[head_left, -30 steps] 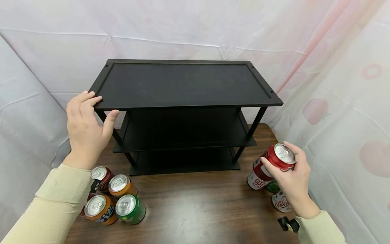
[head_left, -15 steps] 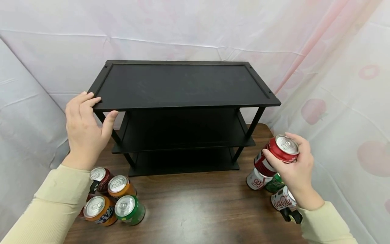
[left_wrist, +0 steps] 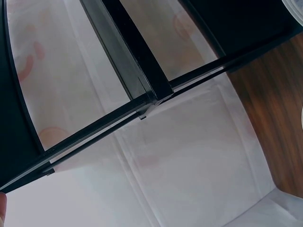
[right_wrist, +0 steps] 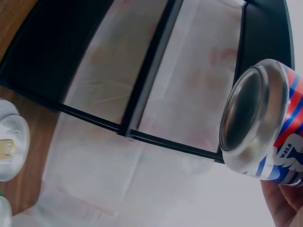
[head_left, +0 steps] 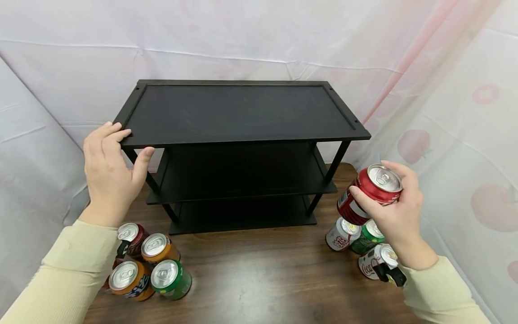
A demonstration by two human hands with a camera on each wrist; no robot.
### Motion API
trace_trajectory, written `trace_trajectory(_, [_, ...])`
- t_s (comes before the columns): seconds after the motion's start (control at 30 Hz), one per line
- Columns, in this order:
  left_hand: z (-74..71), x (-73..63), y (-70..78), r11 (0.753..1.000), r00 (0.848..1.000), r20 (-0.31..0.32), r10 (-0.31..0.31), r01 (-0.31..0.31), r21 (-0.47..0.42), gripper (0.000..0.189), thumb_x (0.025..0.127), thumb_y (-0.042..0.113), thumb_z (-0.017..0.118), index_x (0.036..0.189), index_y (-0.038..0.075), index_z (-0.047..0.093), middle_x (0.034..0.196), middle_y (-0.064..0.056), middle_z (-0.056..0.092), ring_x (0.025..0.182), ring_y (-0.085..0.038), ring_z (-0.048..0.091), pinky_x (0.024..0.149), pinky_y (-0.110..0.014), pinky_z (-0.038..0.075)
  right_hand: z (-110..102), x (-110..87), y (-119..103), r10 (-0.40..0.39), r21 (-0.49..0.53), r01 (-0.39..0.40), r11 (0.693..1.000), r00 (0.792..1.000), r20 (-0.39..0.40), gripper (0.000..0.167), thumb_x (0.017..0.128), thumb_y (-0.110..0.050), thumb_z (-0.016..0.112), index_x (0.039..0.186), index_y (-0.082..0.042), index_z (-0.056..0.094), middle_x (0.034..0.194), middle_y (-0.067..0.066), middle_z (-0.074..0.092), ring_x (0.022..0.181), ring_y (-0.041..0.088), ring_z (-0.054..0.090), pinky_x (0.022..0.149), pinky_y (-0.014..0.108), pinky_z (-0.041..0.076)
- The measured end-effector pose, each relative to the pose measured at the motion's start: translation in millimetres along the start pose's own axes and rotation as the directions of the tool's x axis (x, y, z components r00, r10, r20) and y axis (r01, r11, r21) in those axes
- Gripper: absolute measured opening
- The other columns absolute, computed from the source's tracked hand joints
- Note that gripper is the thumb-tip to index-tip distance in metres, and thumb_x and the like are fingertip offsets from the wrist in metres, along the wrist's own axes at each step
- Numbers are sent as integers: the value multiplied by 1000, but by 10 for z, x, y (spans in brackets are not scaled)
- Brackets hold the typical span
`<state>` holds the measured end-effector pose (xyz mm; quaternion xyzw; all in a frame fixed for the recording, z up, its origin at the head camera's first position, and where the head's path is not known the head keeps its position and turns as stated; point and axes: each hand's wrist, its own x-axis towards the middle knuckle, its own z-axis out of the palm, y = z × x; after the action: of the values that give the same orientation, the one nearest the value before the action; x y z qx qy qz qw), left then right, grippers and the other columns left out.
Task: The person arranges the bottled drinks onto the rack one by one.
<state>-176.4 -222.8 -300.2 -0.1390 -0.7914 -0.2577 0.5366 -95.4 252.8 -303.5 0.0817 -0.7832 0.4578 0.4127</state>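
My right hand (head_left: 398, 207) grips a red soda can (head_left: 374, 193), tilted and held above other cans at the right. In the right wrist view that soda can (right_wrist: 265, 123) shows its silver base and a red, white and blue striped side. My left hand (head_left: 113, 166) rests on the front left corner of a black three-tier shelf rack (head_left: 243, 112), fingers fairly straight on top and thumb extended in front of the edge. Below the held can stand a white can (head_left: 340, 235), a green can (head_left: 366, 238) and a white Coca-Cola can (head_left: 372, 262).
Left of the rack, beside my left sleeve, several cans stand together: orange cans (head_left: 133, 283), a green can (head_left: 178, 283) and a dark red can (head_left: 135, 238). The wooden table (head_left: 251, 274) extends in front of the rack. White patterned cloth (head_left: 243, 40) hangs behind and at both sides.
My right hand has raised the red can up and slightly to the right, away from the cans below, which now show more. My left hand stays on the rack's corner.
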Motion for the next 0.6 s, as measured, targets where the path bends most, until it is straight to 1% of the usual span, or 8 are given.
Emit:
trace_trajectory(0.1, [9, -2, 3, 1000, 1000, -7, -1, 1, -4, 76, 94, 63, 52, 114, -10, 55, 126, -29, 54, 128, -44, 47, 115, -49, 33, 0, 67, -45, -19, 12, 19, 1000, 1000, 4, 65, 61, 7, 83, 122, 9, 58, 114, -10, 64, 95, 4, 62, 82, 12, 48])
trace_trajectory(0.27, [14, -8, -3, 1000, 1000, -6, -4, 4, -6, 77, 94, 64, 52, 114, -10, 55, 126, -29, 54, 128, -44, 47, 115, -49, 33, 11, 159, -112, -33, 7, 33, 999, 999, 14, 64, 61, 6, 83, 121, 9, 59, 112, -13, 63, 95, 4, 62, 82, 12, 48])
trace_trajectory(0.47, [0, -4, 4, 1000, 1000, -9, -2, 2, -7, 77, 94, 64, 51, 114, -10, 54, 125, -31, 54, 128, -45, 47, 115, -50, 33, 47, 260, -214, -27, 8, 26, 1000, 999, 33, 63, 63, 5, 83, 121, 7, 60, 114, -12, 62, 99, 8, 61, 83, 13, 48])
trace_trajectory(0.6, [-11, 7, 18, 1000, 1000, -24, -3, 3, -7, 77, 94, 63, 51, 114, -11, 54, 125, -31, 54, 127, -45, 47, 115, -50, 33, 82, 351, -273, -32, 18, 32, 999, 998, 45, 60, 65, 3, 83, 121, 5, 61, 112, -11, 64, 97, 9, 63, 82, 14, 49])
